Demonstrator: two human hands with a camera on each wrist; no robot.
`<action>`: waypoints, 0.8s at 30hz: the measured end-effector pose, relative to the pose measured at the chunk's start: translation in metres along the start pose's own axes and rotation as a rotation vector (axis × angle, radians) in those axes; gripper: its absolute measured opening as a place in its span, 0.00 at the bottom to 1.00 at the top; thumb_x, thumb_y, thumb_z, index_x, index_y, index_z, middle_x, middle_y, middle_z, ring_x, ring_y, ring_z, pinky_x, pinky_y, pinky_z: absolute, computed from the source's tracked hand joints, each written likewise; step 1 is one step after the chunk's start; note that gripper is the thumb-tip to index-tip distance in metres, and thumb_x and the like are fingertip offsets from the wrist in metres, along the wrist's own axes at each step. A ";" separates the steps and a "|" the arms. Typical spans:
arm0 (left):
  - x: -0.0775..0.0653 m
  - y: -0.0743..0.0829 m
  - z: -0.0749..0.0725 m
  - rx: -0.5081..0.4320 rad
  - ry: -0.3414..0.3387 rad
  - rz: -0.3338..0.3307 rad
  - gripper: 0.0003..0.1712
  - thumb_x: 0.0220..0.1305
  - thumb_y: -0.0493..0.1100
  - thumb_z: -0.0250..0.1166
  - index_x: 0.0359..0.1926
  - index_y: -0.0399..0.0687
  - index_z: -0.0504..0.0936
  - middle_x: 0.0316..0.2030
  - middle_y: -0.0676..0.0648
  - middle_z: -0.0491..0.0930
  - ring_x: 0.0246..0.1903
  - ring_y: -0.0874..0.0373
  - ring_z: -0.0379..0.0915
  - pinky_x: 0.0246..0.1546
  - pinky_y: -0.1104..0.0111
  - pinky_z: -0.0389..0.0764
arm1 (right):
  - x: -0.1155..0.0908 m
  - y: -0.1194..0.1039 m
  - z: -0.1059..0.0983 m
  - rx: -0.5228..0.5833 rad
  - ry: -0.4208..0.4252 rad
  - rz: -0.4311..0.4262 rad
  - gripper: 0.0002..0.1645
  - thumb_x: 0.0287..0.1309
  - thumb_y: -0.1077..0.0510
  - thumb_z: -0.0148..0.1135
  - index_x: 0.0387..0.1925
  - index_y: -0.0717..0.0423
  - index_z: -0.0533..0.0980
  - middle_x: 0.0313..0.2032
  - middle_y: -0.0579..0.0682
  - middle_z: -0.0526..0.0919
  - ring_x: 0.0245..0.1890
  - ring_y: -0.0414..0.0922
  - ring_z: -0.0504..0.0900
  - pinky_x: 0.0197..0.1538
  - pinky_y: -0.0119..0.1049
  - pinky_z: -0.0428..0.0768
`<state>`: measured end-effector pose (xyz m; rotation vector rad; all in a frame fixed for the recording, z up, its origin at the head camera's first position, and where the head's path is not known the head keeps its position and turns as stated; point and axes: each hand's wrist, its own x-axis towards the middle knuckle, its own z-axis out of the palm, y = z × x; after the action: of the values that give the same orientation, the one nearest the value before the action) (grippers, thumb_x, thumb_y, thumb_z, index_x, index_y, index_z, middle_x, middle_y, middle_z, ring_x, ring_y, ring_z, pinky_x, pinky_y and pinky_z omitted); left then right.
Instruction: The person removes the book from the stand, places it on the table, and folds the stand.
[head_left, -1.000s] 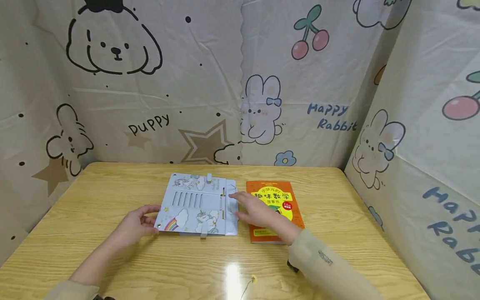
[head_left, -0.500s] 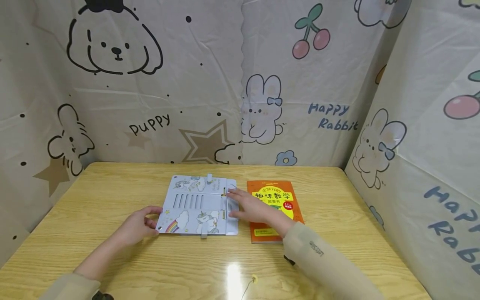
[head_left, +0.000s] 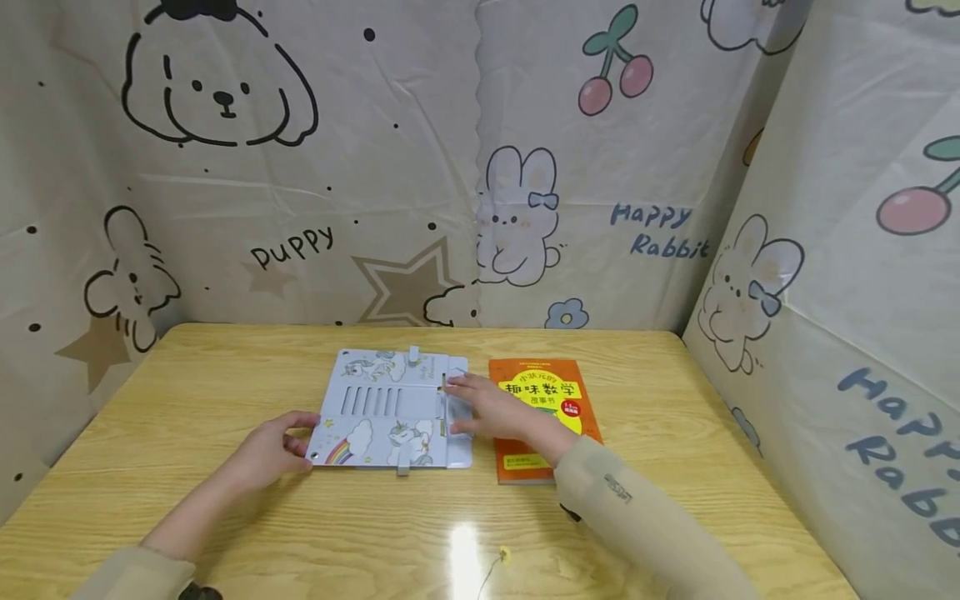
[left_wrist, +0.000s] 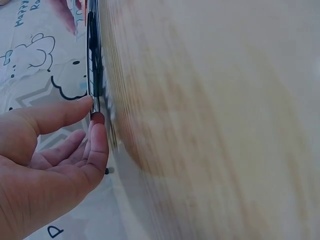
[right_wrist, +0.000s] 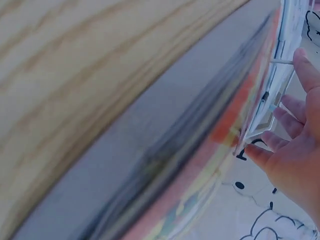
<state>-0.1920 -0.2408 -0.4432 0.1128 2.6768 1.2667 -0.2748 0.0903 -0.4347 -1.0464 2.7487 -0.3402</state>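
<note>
A pale folding book stand (head_left: 378, 404) with unicorn and rainbow prints lies low over the table, left of centre in the head view. My left hand (head_left: 262, 454) pinches its left edge near the front corner; the left wrist view shows thumb and finger on either side of the thin edge (left_wrist: 95, 55). At the opposite side, my right hand (head_left: 491, 410) reaches over the stand's right edge, fingers spread. In the right wrist view its fingers (right_wrist: 305, 67) are extended, one at the end of a thin pale rod (right_wrist: 282, 61). Exact finger contact is partly hidden.
An orange and yellow book (head_left: 546, 375) lies right of the stand, partly beneath my right hand and forearm. Both rest on a wooden table (head_left: 360, 533). A printed curtain (head_left: 420, 167) rises along the table's back and sides. A small yellow flower mark (head_left: 505, 554) sits near the front.
My right hand has moved slightly left, its fingers coming farther over the stand's right edge. The left hand keeps its pinch on the left edge. The head view has shifted a little.
</note>
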 end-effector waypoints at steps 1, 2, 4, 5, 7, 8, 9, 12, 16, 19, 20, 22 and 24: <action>0.000 0.000 0.000 -0.002 0.000 -0.002 0.36 0.41 0.27 0.66 0.56 0.36 0.66 0.37 0.43 0.74 0.31 0.58 0.70 0.22 0.73 0.72 | 0.001 0.000 0.001 -0.010 -0.006 -0.004 0.41 0.51 0.39 0.57 0.64 0.47 0.59 0.66 0.47 0.55 0.67 0.51 0.48 0.67 0.44 0.53; -0.001 0.001 0.000 -0.001 0.000 -0.005 0.36 0.41 0.27 0.66 0.56 0.36 0.67 0.37 0.43 0.74 0.31 0.58 0.70 0.22 0.73 0.72 | 0.002 0.000 0.003 -0.020 -0.015 -0.007 0.41 0.51 0.38 0.56 0.64 0.48 0.59 0.66 0.47 0.55 0.67 0.51 0.48 0.67 0.44 0.52; -0.001 0.001 0.000 0.001 -0.004 -0.002 0.36 0.41 0.28 0.67 0.56 0.36 0.66 0.38 0.42 0.74 0.31 0.58 0.70 0.22 0.73 0.72 | 0.004 -0.001 0.006 -0.037 -0.033 -0.008 0.40 0.51 0.37 0.56 0.64 0.47 0.59 0.66 0.46 0.55 0.67 0.50 0.48 0.67 0.43 0.52; -0.001 0.001 0.001 0.003 -0.006 0.003 0.36 0.41 0.28 0.67 0.56 0.35 0.66 0.39 0.42 0.74 0.31 0.58 0.70 0.22 0.73 0.72 | 0.004 -0.001 0.007 -0.042 -0.042 -0.004 0.40 0.51 0.37 0.55 0.63 0.47 0.60 0.66 0.46 0.55 0.67 0.50 0.48 0.67 0.43 0.52; -0.001 0.002 0.002 0.000 -0.006 -0.008 0.36 0.41 0.28 0.67 0.56 0.37 0.67 0.39 0.42 0.74 0.31 0.58 0.70 0.22 0.73 0.72 | 0.004 -0.001 0.008 -0.047 -0.052 0.009 0.41 0.50 0.36 0.55 0.63 0.46 0.60 0.66 0.45 0.56 0.67 0.49 0.48 0.67 0.42 0.53; -0.001 0.002 0.002 0.002 -0.007 -0.008 0.36 0.41 0.28 0.67 0.56 0.37 0.67 0.39 0.42 0.74 0.32 0.58 0.70 0.22 0.73 0.72 | 0.004 -0.001 0.009 -0.051 -0.054 0.012 0.41 0.50 0.36 0.55 0.64 0.46 0.59 0.66 0.45 0.56 0.67 0.49 0.48 0.67 0.42 0.53; -0.001 0.001 0.002 0.004 -0.009 -0.006 0.36 0.41 0.28 0.67 0.56 0.37 0.67 0.39 0.42 0.74 0.32 0.57 0.70 0.22 0.73 0.72 | 0.004 -0.001 0.009 -0.052 -0.054 0.013 0.41 0.50 0.36 0.55 0.63 0.46 0.60 0.66 0.45 0.56 0.67 0.49 0.48 0.67 0.42 0.53; 0.000 0.001 0.003 0.006 -0.011 -0.016 0.36 0.42 0.28 0.66 0.56 0.37 0.67 0.40 0.43 0.73 0.32 0.57 0.70 0.23 0.73 0.72 | 0.003 -0.001 0.009 -0.072 -0.045 -0.005 0.41 0.49 0.36 0.56 0.63 0.47 0.61 0.65 0.46 0.57 0.67 0.49 0.49 0.67 0.42 0.53; 0.000 0.002 0.003 0.011 -0.012 -0.015 0.36 0.42 0.27 0.66 0.56 0.37 0.67 0.41 0.42 0.73 0.32 0.57 0.69 0.24 0.73 0.72 | 0.003 -0.001 0.009 -0.092 -0.033 -0.025 0.42 0.49 0.36 0.56 0.62 0.49 0.62 0.65 0.46 0.58 0.67 0.49 0.50 0.67 0.42 0.53; 0.000 0.002 0.003 0.010 -0.014 -0.006 0.36 0.42 0.27 0.66 0.56 0.36 0.66 0.41 0.42 0.73 0.32 0.57 0.70 0.24 0.73 0.72 | 0.003 0.000 0.009 -0.091 -0.032 -0.030 0.42 0.48 0.35 0.56 0.62 0.49 0.62 0.65 0.46 0.58 0.67 0.49 0.50 0.67 0.42 0.53; 0.000 0.002 0.002 0.009 -0.017 0.000 0.36 0.42 0.28 0.67 0.56 0.36 0.66 0.42 0.41 0.73 0.32 0.57 0.70 0.24 0.73 0.72 | 0.002 0.000 0.008 -0.082 -0.029 -0.032 0.42 0.48 0.36 0.56 0.62 0.49 0.62 0.65 0.47 0.58 0.67 0.50 0.50 0.67 0.42 0.53; -0.001 0.002 0.000 0.020 -0.020 0.020 0.36 0.42 0.29 0.67 0.56 0.34 0.66 0.44 0.38 0.73 0.33 0.56 0.71 0.25 0.72 0.73 | -0.001 -0.001 0.004 -0.050 -0.017 -0.021 0.42 0.48 0.36 0.57 0.63 0.49 0.61 0.65 0.47 0.57 0.67 0.49 0.50 0.66 0.42 0.54; -0.002 0.004 -0.004 0.041 -0.018 0.044 0.36 0.43 0.31 0.68 0.56 0.33 0.65 0.48 0.36 0.72 0.36 0.54 0.73 0.28 0.71 0.74 | -0.006 -0.002 -0.003 -0.008 0.008 -0.003 0.42 0.49 0.38 0.58 0.63 0.49 0.61 0.65 0.47 0.57 0.67 0.48 0.51 0.66 0.42 0.55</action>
<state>-0.1908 -0.2415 -0.4378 0.1883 2.6998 1.2169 -0.2696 0.0934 -0.4311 -1.0528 2.7582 -0.3354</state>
